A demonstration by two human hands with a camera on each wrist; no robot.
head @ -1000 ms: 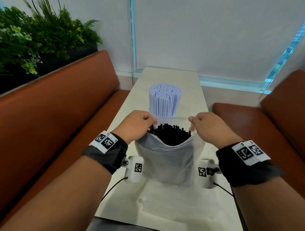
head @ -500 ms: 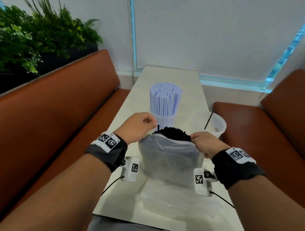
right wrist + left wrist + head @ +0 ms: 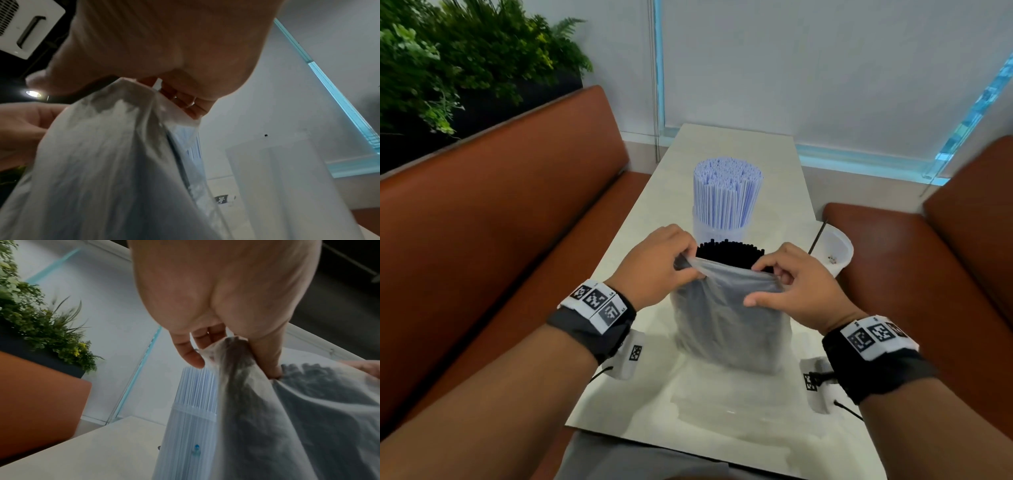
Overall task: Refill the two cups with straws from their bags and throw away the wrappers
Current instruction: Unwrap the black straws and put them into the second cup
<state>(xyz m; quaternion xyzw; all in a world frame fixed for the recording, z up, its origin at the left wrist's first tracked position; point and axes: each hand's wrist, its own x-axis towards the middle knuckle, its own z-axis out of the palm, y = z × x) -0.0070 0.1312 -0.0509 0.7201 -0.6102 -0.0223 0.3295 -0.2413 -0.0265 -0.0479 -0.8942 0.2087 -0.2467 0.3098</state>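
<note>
**Bag of black straws held at its mouth by both hands**

Head view: The bag (image 3: pixel 729 318), translucent and standing upright on the table (image 3: pixel 732 150), is located between the two hands. Its upper left edge is pinched by the left hand (image 3: pixel 657 263), with the film bunched between thumb and fingers. Its upper right edge is grasped by the right hand (image 3: pixel 794 284), the fingers curled over the rim and the thumb laid along the near face. The black straws (image 3: pixel 729 253) are seen projecting from the open mouth, between the two hands. A clear cup (image 3: pixel 717 229) packed with striped straws (image 3: pixel 726 195) is noted just beyond the hands. A second cup (image 3: pixel 834 251), holding a single dark straw, is observed beyond and to the right of the right hand. An empty flat wrapper (image 3: pixel 726 407) is recorded on the table below the wrists.

Left wrist view: The gathered film of the bag (image 3: pixel 287 410) is seen clamped between the thumb and fingers of the left hand (image 3: pixel 222 305). The striped straws (image 3: pixel 197 389) stand just past the fingertips.

Right wrist view: The bag rim (image 3: pixel 127 91) is seen folded under the curled fingers of the right hand (image 3: pixel 164 48). The second cup (image 3: pixel 287 186) is visible beyond, to the right.
</note>
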